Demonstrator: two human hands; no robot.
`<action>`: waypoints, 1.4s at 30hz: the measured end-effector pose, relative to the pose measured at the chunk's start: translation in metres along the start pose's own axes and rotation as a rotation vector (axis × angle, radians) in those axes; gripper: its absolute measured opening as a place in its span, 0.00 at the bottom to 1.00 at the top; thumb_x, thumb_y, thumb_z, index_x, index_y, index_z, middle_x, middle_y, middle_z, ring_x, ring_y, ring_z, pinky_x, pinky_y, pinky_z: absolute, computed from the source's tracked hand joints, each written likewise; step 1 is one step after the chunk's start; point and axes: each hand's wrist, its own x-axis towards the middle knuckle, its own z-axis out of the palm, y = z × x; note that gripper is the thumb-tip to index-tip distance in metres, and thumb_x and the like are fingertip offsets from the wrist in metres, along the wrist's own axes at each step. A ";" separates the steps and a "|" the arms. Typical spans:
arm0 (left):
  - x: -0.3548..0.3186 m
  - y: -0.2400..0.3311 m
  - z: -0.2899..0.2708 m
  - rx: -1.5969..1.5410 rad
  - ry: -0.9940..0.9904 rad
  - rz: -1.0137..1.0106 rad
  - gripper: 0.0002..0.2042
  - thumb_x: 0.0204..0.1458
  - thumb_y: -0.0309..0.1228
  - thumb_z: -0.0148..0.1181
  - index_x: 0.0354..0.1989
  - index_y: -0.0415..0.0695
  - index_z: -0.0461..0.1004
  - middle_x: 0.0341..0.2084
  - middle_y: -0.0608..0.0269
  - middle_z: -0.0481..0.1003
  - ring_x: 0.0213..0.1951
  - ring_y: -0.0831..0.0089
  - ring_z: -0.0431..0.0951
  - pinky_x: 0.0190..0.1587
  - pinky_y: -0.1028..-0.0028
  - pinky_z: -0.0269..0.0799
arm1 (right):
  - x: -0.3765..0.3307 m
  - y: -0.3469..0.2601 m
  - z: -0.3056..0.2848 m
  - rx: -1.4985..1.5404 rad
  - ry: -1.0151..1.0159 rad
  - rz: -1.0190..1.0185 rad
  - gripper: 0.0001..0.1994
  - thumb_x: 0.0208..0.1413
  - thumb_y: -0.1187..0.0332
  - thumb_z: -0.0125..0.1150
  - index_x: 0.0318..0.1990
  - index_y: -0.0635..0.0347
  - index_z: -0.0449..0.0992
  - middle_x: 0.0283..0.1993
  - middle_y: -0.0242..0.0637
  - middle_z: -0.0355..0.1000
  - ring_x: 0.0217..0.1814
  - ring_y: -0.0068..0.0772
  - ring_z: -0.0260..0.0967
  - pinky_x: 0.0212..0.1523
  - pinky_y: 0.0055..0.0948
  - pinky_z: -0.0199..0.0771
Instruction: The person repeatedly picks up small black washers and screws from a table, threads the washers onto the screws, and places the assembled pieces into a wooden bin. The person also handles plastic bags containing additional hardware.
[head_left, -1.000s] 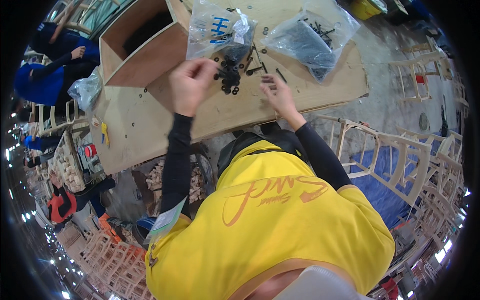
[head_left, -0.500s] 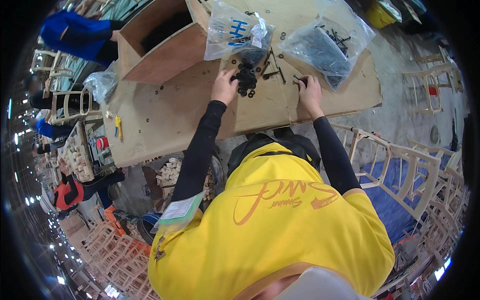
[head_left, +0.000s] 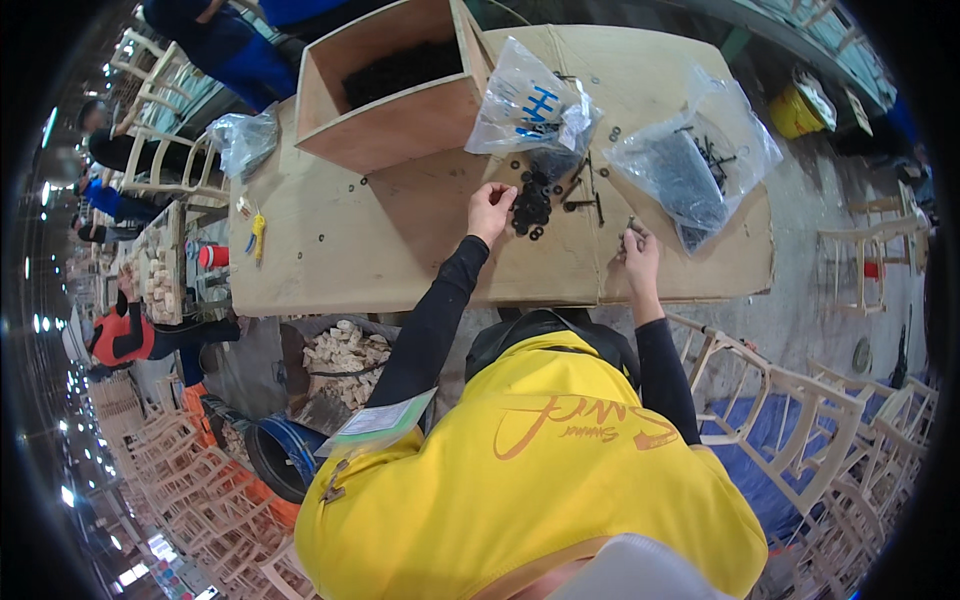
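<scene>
Here my left hand [head_left: 490, 207] pinches at the washers [head_left: 531, 203]; my right hand [head_left: 637, 250] pinches a bolt [head_left: 630, 224]: light, hard, slippery, best gripped by edges.

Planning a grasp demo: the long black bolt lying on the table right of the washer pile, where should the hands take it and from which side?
Pinch the long black bolt mid-shank, coming straight down from above. It lies flat on the wooden table, pointing roughly away from the person, with bare wood on both long sides. The pile of black washers sits just left, so the right hand has the clearer approach; the left hand is at the washers.
</scene>
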 end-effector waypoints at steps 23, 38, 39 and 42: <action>-0.084 0.059 0.035 -0.157 -0.415 -0.040 0.10 0.56 0.29 0.63 0.44 0.39 0.80 0.33 0.70 0.78 0.31 0.86 0.73 0.35 0.83 0.69 | -0.052 -0.062 0.064 0.571 -0.277 0.484 0.18 0.60 0.66 0.61 0.55 0.56 0.66 0.44 0.29 0.74 0.45 0.21 0.74 0.39 0.19 0.76; -0.085 0.084 0.034 0.311 -0.011 0.507 0.06 0.52 0.30 0.66 0.34 0.41 0.81 0.21 0.72 0.72 0.22 0.85 0.65 0.25 0.79 0.62 | -0.054 -0.072 0.062 0.410 -0.452 0.657 0.14 0.62 0.62 0.58 0.50 0.59 0.72 0.48 0.34 0.76 0.48 0.25 0.75 0.40 0.25 0.75; -0.076 0.097 0.027 0.328 0.019 0.519 0.06 0.53 0.30 0.65 0.34 0.40 0.81 0.21 0.72 0.73 0.23 0.85 0.66 0.25 0.79 0.63 | -0.048 -0.063 0.059 0.228 -0.385 0.489 0.15 0.61 0.62 0.59 0.51 0.59 0.72 0.48 0.35 0.75 0.47 0.28 0.75 0.40 0.27 0.75; -0.030 0.151 -0.013 0.440 0.221 0.736 0.09 0.55 0.32 0.64 0.33 0.38 0.81 0.22 0.72 0.75 0.23 0.85 0.67 0.26 0.78 0.65 | -0.021 -0.035 0.054 -0.347 -0.141 0.019 0.16 0.58 0.61 0.61 0.50 0.58 0.72 0.48 0.38 0.73 0.47 0.35 0.75 0.41 0.35 0.74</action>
